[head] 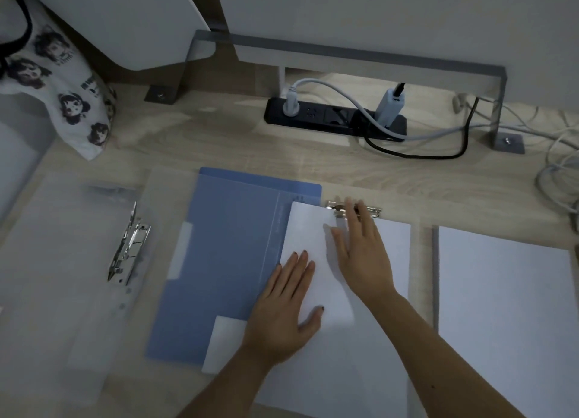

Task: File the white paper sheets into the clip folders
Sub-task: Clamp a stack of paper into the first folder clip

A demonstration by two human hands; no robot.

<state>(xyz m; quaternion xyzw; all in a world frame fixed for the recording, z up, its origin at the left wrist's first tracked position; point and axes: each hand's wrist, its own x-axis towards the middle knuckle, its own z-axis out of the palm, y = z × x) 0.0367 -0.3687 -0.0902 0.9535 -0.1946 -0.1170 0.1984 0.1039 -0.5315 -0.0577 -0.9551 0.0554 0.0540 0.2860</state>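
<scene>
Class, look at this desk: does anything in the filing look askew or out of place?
Yes. The top white sheet under the left hand and right hand lies crooked: its upper left corner overlaps the blue folder cover instead of squaring with the paper beneath.

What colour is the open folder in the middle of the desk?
Light blue; the folder shows best in the head view.

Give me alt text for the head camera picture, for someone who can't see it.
The left hand and right hand rest flat on white paper sheets in an open blue folder on a wooden desk, the right one reaching its metal clip. A clear folder lies to the left, a paper stack to the right, a power strip behind.
</scene>
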